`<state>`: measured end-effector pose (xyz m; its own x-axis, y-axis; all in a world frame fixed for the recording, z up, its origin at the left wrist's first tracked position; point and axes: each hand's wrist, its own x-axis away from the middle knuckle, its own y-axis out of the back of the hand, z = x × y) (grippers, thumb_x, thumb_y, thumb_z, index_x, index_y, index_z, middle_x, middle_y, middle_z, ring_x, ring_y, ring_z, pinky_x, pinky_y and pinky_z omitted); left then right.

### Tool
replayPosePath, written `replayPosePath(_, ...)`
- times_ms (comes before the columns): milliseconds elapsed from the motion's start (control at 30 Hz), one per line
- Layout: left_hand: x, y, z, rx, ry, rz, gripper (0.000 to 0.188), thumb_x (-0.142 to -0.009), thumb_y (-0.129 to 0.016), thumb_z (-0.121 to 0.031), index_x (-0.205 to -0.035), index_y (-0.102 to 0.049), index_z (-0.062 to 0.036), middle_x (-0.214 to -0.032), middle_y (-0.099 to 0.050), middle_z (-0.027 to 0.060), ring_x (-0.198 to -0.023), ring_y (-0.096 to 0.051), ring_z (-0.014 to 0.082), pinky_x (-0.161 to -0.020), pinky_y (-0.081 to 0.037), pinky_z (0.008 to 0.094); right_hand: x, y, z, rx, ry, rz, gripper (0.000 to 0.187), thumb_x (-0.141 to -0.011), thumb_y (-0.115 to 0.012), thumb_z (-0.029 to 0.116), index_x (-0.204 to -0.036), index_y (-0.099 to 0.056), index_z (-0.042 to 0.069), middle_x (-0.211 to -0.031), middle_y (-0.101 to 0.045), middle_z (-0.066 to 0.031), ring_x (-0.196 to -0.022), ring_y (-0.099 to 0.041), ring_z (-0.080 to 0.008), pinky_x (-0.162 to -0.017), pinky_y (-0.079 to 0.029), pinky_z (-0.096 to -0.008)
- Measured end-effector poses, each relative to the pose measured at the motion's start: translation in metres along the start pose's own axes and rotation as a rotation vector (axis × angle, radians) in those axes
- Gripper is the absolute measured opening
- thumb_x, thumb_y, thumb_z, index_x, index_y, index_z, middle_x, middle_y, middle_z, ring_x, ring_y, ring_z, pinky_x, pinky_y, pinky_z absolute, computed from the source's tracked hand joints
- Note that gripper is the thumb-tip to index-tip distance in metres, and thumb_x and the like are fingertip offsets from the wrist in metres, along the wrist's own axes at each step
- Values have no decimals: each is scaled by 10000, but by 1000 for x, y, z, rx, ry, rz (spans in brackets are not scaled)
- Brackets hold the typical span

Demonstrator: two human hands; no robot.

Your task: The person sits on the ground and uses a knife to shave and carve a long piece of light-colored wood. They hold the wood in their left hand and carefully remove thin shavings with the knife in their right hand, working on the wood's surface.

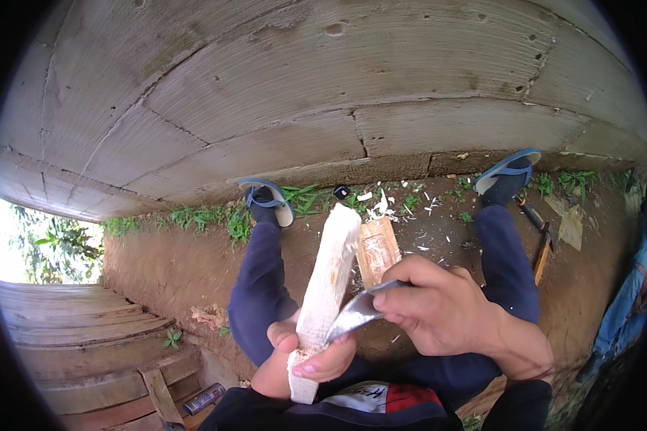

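Note:
A pale, roughly hewn piece of wood [325, 280] stands tilted in front of my body, its broad end pointing away toward the wall. Near its lower end my left hand [322, 353] is wrapped round it, thumb on one side and fingers on the other. My right hand [442, 309] is closed on a metal blade [359, 314], a knife by its look; its handle is hidden in the fist. The blade's tip touches the right side of the wood, just by my left fingers. Beyond them, a flat wooden board [378, 248] with shavings lies on the ground.
A block wall [280, 144] runs across the far side, with weeds and pale shavings at its foot. Left are wooden planks [86, 345] and a can [203, 399]. Right lies a tool with a wooden handle [542, 260]; beyond it shows another person's jeans leg [622, 309].

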<state>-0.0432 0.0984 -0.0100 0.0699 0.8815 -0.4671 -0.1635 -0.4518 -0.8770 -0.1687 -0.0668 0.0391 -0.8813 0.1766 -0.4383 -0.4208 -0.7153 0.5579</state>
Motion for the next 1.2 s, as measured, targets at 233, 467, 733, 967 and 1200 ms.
replayPosePath(233, -12, 19, 20, 333, 136, 383, 599, -921, -620, -334, -1257, -345, 79, -892, -656, 281, -592, -668, 197, -552, -564, 250, 2, -1, 3, 11, 112, -65, 359, -706, -685, 94, -1041, -686, 223, -889, -589, -27, -520, -592, -144, -409, -494, -275)
replayPosePath(467, -31, 19, 31, 227, -41, 395, 561, -942, -555, -429, -1171, -376, 51, -782, -695, 211, -486, -638, 176, -427, -472, 217, 1, 1, -3, 99, 88, -180, 289, -724, -698, 96, -991, -716, 203, -844, -596, -32, -521, -577, -120, -395, -458, -250)
replayPosePath(733, -28, 27, 19, 56, -35, 398, 587, -958, -519, -444, -1271, -321, 12, -868, -698, 131, -584, -649, 144, -482, -432, 221, 3, -6, -7, 99, 1, -220, 347, -717, -694, 51, -1044, -691, 168, -852, -585, -39, -558, -585, -140, -406, -460, -264)
replayPosePath(967, -11, 22, 30, 30, -97, 167, 527, -902, -598, -461, -1047, -470, 29, -613, -659, 92, -396, -566, 115, -365, -390, 195, -2, -4, 14, 43, 36, -78, 100, -783, -734, 103, -843, -657, 85, -752, -579, -70, -514, -578, -145, -437, -472, -266)
replayPosePath(1200, -14, 44, 22, 60, 31, 319, 610, -906, -614, -419, -1259, -386, 23, -750, -679, 119, -576, -633, 151, -518, -505, 220, -3, -2, 4, 100, 87, -184, 131, -785, -721, 104, -907, -672, 100, -753, -580, -45, -529, -586, -137, -423, -464, -254)
